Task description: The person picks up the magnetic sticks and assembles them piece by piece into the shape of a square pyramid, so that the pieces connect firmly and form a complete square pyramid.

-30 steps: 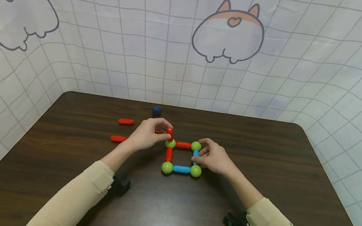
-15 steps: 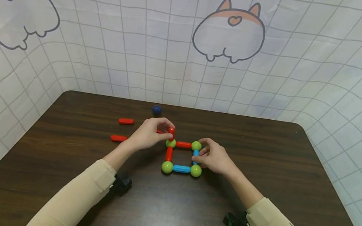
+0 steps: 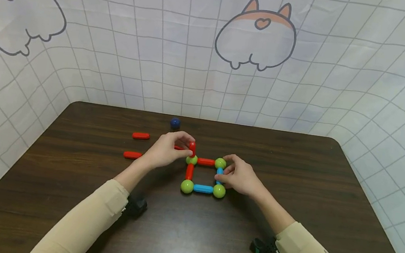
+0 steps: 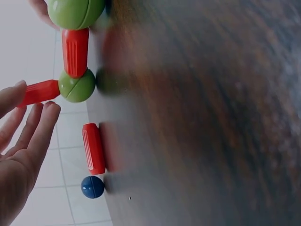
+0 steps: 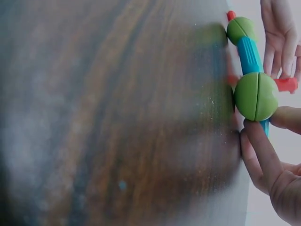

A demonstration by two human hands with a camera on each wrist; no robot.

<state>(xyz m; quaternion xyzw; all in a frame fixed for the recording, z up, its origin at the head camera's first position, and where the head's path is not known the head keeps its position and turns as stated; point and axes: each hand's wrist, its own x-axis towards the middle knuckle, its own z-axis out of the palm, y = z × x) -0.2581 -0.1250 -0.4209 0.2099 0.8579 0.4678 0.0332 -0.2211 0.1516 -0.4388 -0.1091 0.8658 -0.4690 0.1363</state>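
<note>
A flat square of green balls and rods lies on the table. Its far and left sides are red rods (image 3: 205, 162); its near side is a blue rod (image 3: 203, 189). My left hand (image 3: 166, 150) pinches a red rod (image 3: 192, 148) between thumb and fingertips. That rod stands upright on the far-left green ball (image 4: 77, 86), touching it. At the right side, my right hand (image 3: 240, 177) pinches another blue rod (image 3: 219, 175) between thumb and fingers, close to the near-right green ball (image 5: 257, 96). Part of this rod is hidden by the fingers.
Loose red rods lie left of the square, one farther back (image 3: 140, 136) and one beside the left forearm (image 3: 132, 155). Another red rod (image 4: 94, 149) lies behind the left hand, near a dark blue ball (image 3: 175, 123). A grid-patterned cloth (image 3: 181, 54) hangs behind the table.
The red rod in my left hand has shifted slightly right and now stands straighter on its ball. My right hand has stayed on the blue rod, nearly still.
</note>
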